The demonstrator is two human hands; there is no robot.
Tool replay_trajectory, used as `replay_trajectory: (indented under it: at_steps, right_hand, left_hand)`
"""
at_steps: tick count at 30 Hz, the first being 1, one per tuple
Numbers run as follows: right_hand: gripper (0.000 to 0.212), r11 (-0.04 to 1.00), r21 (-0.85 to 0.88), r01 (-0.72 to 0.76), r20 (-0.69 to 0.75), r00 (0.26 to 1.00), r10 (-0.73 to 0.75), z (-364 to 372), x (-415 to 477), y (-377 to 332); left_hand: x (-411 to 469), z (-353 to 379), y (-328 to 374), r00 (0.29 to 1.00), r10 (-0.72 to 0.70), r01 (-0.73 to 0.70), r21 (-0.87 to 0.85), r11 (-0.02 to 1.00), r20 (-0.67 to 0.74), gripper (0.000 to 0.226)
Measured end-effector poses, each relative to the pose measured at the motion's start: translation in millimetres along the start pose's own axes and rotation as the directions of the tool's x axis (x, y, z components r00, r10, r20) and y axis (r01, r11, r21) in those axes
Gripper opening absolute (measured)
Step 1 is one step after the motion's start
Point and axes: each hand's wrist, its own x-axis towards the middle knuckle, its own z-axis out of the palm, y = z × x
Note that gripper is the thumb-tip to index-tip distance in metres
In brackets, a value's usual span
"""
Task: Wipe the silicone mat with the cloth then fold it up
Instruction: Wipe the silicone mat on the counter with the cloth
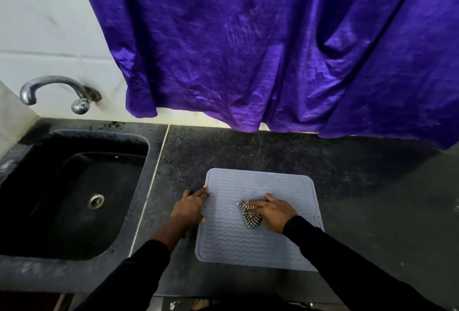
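Observation:
A grey-blue silicone mat [238, 241] with wavy ridges lies flat on the dark counter, right of the sink. My right hand [272, 212] rests near the mat's middle, pressing a small black-and-white checked cloth [249, 216] onto it; part of the cloth sticks out to the left of my fingers. My left hand [191, 207] lies flat on the counter at the mat's left edge, with fingertips touching that edge and holding it down.
A black sink [74, 194] with a metal drain is set in the counter at the left, under a wall-mounted metal tap [57, 92]. A purple curtain [273, 50] hangs over the back of the dark speckled counter [372, 199].

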Motion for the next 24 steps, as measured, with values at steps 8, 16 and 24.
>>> replay_trajectory:
  at_steps: [8, 16, 24]
  right_hand:
    - [0.042, 1.000, 0.009, 0.009, -0.056, 0.998, -0.008, -24.4, 31.1, -30.7]
    - [0.048, 0.999, 0.038, 0.018, -0.023, 1.000, -0.017, -0.1, 41.7, -52.9]
    - [0.039, 1.000, -0.013, -0.016, -0.011, 1.000, 0.015, -7.1, 23.6, -14.8]
  left_hand:
    - [-0.4, 1.8, 0.2, 1.000, 0.004, -0.004, 0.005, 1.000, -0.023, 0.097]
    - [-1.3, 1.3, -1.4, 0.999, 0.027, -0.027, 0.003, 1.000, -0.036, 0.093]
    - [-3.9, 0.4, -0.2, 1.000, 0.015, -0.014, 0.011, 1.000, -0.024, 0.094]
